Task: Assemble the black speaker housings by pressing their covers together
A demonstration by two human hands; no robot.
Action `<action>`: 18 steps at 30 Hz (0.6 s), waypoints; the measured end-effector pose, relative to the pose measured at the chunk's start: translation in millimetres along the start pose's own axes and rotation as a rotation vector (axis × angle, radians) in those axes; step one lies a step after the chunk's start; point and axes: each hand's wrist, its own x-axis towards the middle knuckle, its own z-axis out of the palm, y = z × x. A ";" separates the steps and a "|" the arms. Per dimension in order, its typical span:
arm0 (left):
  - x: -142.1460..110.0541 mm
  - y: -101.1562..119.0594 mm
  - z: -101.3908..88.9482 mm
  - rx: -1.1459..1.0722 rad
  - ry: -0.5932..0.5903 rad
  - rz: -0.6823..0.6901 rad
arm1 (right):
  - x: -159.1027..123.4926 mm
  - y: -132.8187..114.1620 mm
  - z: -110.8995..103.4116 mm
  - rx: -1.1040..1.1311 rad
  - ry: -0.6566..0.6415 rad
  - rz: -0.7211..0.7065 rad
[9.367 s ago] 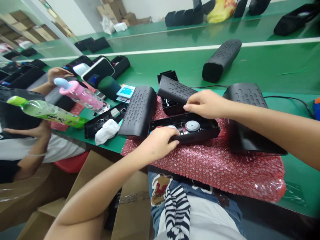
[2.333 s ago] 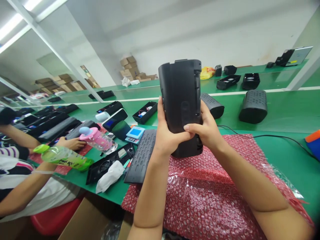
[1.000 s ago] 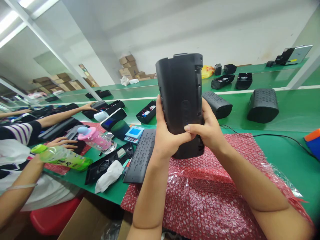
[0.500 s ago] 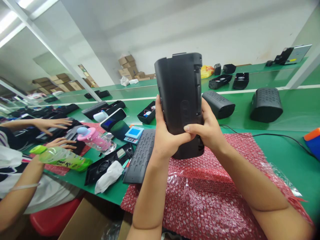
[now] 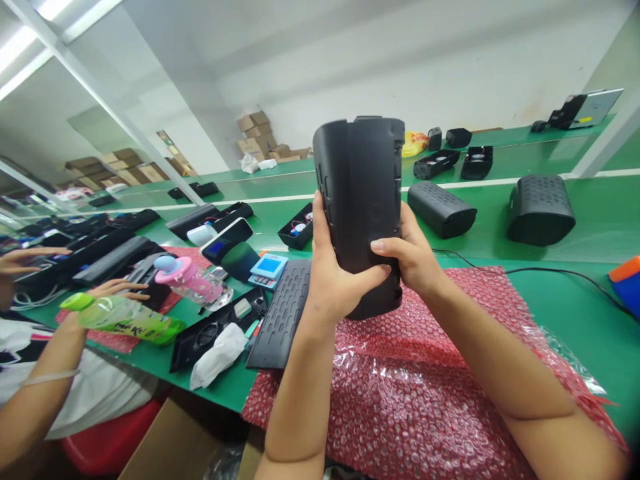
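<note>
Upright between both my hands is a black plastic speaker housing (image 5: 367, 180), raised over the red bubble wrap (image 5: 400, 400). My left hand (image 5: 333, 273) grips its left side, thumb lying across the face. On the right edge, my right hand (image 5: 413, 250) has its fingers behind the housing and its thumb pressed on the front. The housing's right edge shows notches and slots; its far side is hidden. Just left of my left wrist, a black panel with raised oval pattern (image 5: 283, 307) lies on the green table.
A white cloth-like bundle (image 5: 217, 357), a calculator (image 5: 269, 267), a pink-lidged bottle (image 5: 193, 283) and a green drink bottle (image 5: 130, 320) lie to the left. A co-worker's hand (image 5: 120, 288) is beyond. Speakers (image 5: 540, 210) stand on the conveyor, and a black cable (image 5: 550, 269) crosses the right.
The housing has turned slightly and dropped a little in my hands. My right thumb has shifted upward, apart from the left one. The co-worker's farther hand has moved left.
</note>
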 end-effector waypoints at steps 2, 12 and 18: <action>-0.5 1.3 -0.4 0.016 0.001 0.010 | -0.2 -1.5 -0.7 -0.003 -0.016 -0.010; -1.9 2.5 8.6 0.096 0.003 0.088 | -0.2 -4.8 -4.2 -0.036 0.050 -0.100; -6.8 8.2 14.2 0.218 0.057 0.124 | 2.8 -0.2 -4.2 0.105 0.034 -0.077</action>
